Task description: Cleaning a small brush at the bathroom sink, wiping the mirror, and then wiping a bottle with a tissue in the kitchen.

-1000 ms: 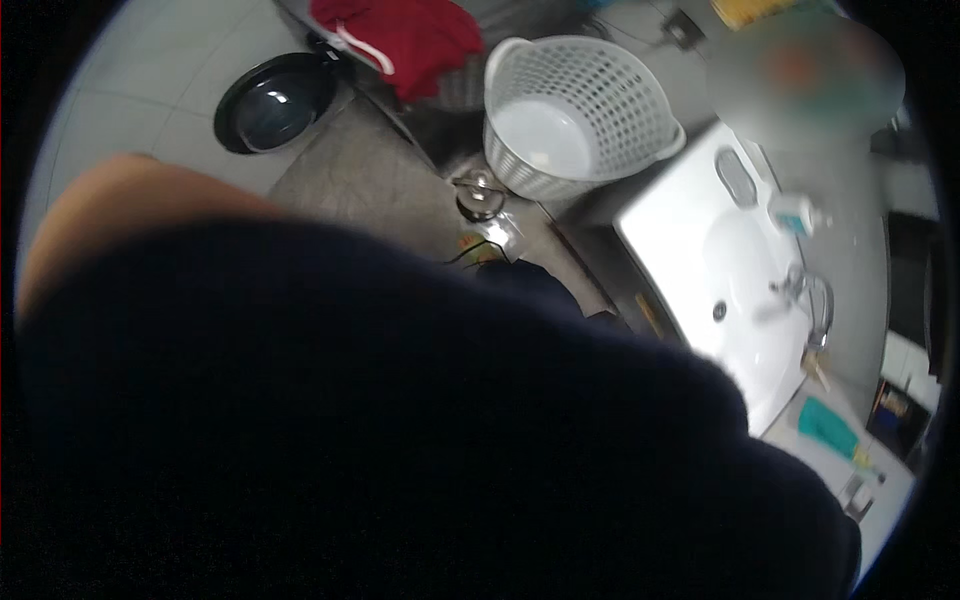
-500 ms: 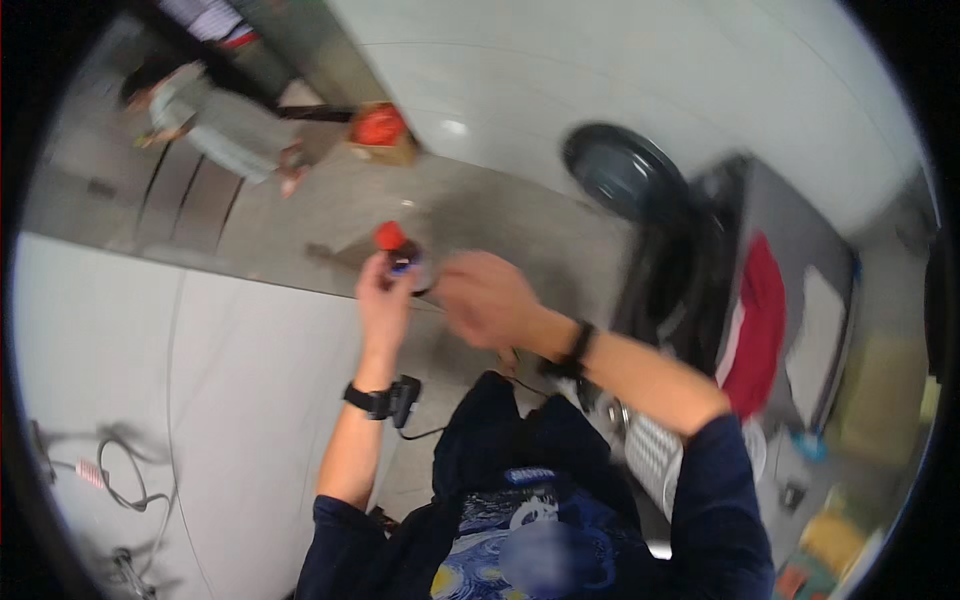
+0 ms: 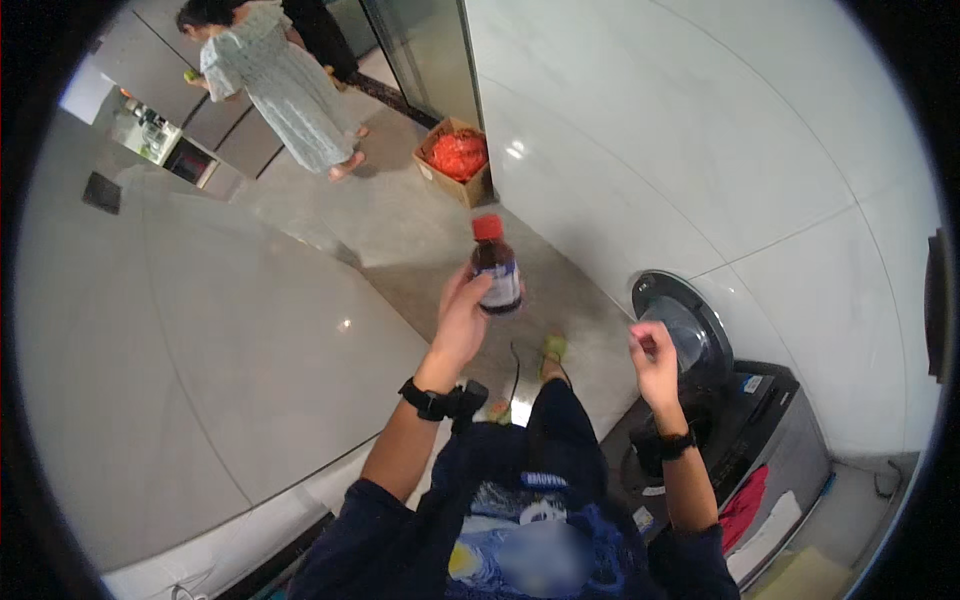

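My left hand (image 3: 463,312) is wrapped round a small dark brown bottle (image 3: 498,283) with a red cap and a pale label. The bottle is held nearly upright in front of me, its cap on. Off to the right, my right hand (image 3: 655,358) is raised apart from the bottle, its fingers curled in. Whether anything lies inside those fingers is hidden. Behind that hand stands the open round door (image 3: 713,318) of a dark washing machine (image 3: 780,400).
A red cloth (image 3: 744,510) and a white cloth (image 3: 775,535) lie on the washing machine. Further off, a cardboard box (image 3: 440,181) holds red plastic bags. Another person (image 3: 280,85) stands at the far left by grey cabinets (image 3: 160,55). Pale walls flank me.
My right hand has moved away from the bottle to the right, towards the washing machine door. My left hand still holds the bottle. The whole view has turned.
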Motion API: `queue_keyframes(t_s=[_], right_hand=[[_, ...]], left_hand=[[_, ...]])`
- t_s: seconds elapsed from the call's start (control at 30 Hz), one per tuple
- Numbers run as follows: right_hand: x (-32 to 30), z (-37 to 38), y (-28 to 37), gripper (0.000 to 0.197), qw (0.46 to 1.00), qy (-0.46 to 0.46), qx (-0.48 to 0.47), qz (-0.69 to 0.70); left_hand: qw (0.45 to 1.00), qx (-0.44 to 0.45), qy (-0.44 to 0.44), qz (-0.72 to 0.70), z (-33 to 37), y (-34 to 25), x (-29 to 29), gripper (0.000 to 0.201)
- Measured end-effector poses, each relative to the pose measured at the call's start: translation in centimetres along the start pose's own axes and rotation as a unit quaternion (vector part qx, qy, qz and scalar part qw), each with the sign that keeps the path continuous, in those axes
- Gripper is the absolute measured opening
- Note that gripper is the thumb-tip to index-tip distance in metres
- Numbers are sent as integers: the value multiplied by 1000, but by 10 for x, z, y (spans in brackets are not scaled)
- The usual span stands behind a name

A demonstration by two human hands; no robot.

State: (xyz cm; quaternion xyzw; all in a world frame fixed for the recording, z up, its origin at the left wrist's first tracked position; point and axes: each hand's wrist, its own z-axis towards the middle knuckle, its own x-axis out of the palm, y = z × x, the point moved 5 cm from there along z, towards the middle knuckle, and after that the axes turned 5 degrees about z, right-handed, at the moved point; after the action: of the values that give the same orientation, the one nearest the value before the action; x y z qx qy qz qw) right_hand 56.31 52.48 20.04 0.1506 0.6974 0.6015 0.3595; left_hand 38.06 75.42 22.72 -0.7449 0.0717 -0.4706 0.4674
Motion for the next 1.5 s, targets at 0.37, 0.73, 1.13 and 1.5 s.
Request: queue_keyframes(t_s=[0.37, 0.73, 1.13, 1.5], right_hand=[[157, 195, 120, 39, 950, 279, -125, 63], [338, 319, 101, 36, 909, 412, -55, 24], [474, 499, 198, 29, 877, 461, -96, 98], [568, 664, 204, 24, 816, 556, -93, 129]], left_hand=[[907, 118, -222, 339, 76, -52, -33, 53], [944, 109, -273, 147, 166, -113, -194, 41], [936, 273, -222, -28, 330, -351, -290, 41], [898, 308, -309, -52, 450, -439, -344, 37]])
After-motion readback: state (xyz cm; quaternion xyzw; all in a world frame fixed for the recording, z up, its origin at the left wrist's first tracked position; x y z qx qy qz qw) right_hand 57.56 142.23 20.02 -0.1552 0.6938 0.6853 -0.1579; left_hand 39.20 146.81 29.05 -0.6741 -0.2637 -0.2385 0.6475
